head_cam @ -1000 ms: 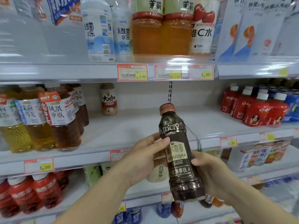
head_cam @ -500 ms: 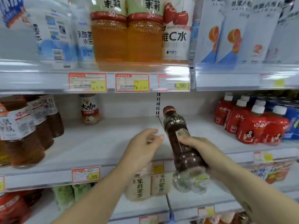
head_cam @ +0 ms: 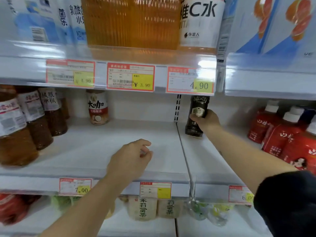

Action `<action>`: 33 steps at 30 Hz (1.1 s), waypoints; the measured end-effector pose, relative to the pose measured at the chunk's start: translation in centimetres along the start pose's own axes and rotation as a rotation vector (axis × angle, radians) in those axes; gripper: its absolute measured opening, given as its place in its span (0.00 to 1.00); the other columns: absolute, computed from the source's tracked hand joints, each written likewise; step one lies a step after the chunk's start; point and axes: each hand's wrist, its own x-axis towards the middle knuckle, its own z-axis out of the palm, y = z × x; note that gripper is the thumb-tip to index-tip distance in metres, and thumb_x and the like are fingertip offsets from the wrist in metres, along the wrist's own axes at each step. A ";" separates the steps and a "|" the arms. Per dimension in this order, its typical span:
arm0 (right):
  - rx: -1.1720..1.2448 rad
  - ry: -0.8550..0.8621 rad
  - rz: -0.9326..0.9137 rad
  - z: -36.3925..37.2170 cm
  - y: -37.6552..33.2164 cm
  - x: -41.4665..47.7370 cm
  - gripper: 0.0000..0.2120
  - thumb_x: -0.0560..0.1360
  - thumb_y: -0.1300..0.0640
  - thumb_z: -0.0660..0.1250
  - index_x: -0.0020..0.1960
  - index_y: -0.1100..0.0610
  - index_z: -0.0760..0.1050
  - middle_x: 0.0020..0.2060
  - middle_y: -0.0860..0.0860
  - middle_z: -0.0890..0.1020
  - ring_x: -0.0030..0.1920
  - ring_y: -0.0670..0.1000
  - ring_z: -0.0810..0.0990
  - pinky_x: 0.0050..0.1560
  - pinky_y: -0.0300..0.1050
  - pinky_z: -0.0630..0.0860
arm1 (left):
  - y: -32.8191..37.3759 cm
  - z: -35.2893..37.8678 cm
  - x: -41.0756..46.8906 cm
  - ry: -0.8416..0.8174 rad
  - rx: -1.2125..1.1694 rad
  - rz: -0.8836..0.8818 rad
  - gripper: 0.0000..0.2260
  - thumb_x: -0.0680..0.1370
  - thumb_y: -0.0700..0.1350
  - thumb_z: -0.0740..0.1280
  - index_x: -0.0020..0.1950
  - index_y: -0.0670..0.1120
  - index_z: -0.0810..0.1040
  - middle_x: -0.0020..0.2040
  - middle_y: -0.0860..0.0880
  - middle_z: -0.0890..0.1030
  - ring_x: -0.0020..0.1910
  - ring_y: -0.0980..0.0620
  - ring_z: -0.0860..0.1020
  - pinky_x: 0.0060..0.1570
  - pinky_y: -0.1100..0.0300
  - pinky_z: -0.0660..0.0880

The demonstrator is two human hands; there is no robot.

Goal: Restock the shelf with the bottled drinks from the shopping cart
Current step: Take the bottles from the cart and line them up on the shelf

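In the head view, the right hand (head_cam: 206,121) was wrapped round the middle of the dark coffee bottle (head_cam: 198,104). The bottle stood upright, well back on the middle shelf (head_cam: 95,151), just right of the slotted upright (head_cam: 177,106). The left hand (head_cam: 131,159) held nothing. Its fingers were loosely curled, and it hovered left of that upright and well in front of it. The two hands were well apart.

The step in hand looked like setting the bottle down. Done well, the base would sit flat on the board before the fingers loosened, with the label facing forward. The bottle should stay close to the upright, clear of the red bottles (head_cam: 280,130) farther right of it. The hand should then draw straight back so the tall, narrow bottle would not tip.

The bottle's cap was hidden behind the upper shelf edge (head_cam: 162,77) above the upright. Whether the base already touched the board could not be told. The right fingertips lay behind the bottle. The tea bottles (head_cam: 34,120) far left of the upright were blurred, and the shopping cart was out of view, so the remaining stock could not be judged.
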 end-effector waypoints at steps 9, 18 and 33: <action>-0.176 0.035 -0.146 0.9 2.7 2.8 0.29 0.67 0.55 0.75 0.65 0.58 0.68 0.58 0.57 0.79 0.57 0.58 0.77 0.51 0.43 0.71 | 0.1 0.2 -0.4 0.054 0.102 0.049 0.11 0.75 0.55 0.61 0.57 0.63 0.74 0.33 0.70 0.71 0.35 0.69 0.71 0.34 0.73 0.63; -0.286 0.035 -0.123 2.6 2.8 4.2 0.29 0.67 0.53 0.76 0.61 0.64 0.69 0.58 0.60 0.77 0.58 0.59 0.75 0.47 0.42 0.69 | 0.3 0.2 -1.0 0.128 0.179 0.120 0.11 0.76 0.55 0.61 0.57 0.62 0.74 0.34 0.68 0.70 0.41 0.63 0.77 0.36 0.68 0.67; -0.411 -0.220 -0.178 -0.6 -1.2 -4.4 0.19 0.72 0.54 0.70 0.61 0.60 0.74 0.56 0.57 0.79 0.54 0.55 0.77 0.48 0.41 0.70 | 1.4 -1.3 -1.9 0.086 0.009 0.192 0.10 0.77 0.47 0.63 0.57 0.57 0.77 0.42 0.64 0.77 0.42 0.62 0.76 0.44 0.63 0.73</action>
